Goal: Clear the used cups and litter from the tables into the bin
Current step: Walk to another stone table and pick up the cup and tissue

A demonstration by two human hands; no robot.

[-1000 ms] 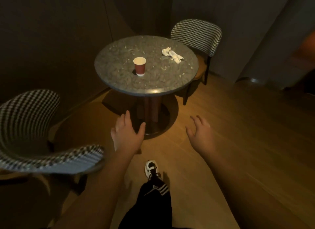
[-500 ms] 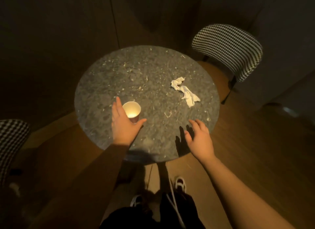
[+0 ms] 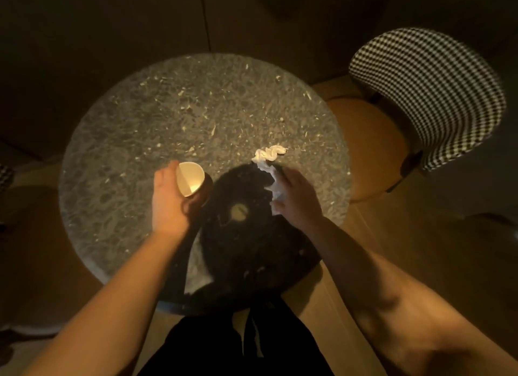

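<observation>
Stone, dark and speckled, makes the round surface [image 3: 157, 123] in front of me, and it is the biggest thing here. My own shadow falls over the near part of it. A checked chair [image 3: 437, 92] stands just beside it on my right. I see no bin from here.

Next biggest is the paper cup [image 3: 190, 179]. It sits near the middle of the surface, a bit to my left. My left hand [image 3: 168, 199] is wrapped round its side, with my thumb up by the rim. I cannot see my other fingers behind it, but I think they curl round it. The cup looks empty inside, so I think it is very light. Paper walls are thin and bend easily. If I squeeze hard, it will crush. I think the best place to hold is the middle of the side, with a soft grip. If a few drops are left, tipping it could spill them, so I should keep it upright.

Smallest is the crumpled napkin [image 3: 269, 154]. It lies just to the right of the cup. My right hand [image 3: 297, 202] lies on its near end, and white paper shows under my fingers [image 3: 286, 179]. They look bent over it, but it is blurry and I cannot tell if they pinch it yet. The napkin is soft and weighs almost nothing. It cannot break. I think scrunching the whole thing into my palm works best, so no loose end hangs down or tears off.
</observation>
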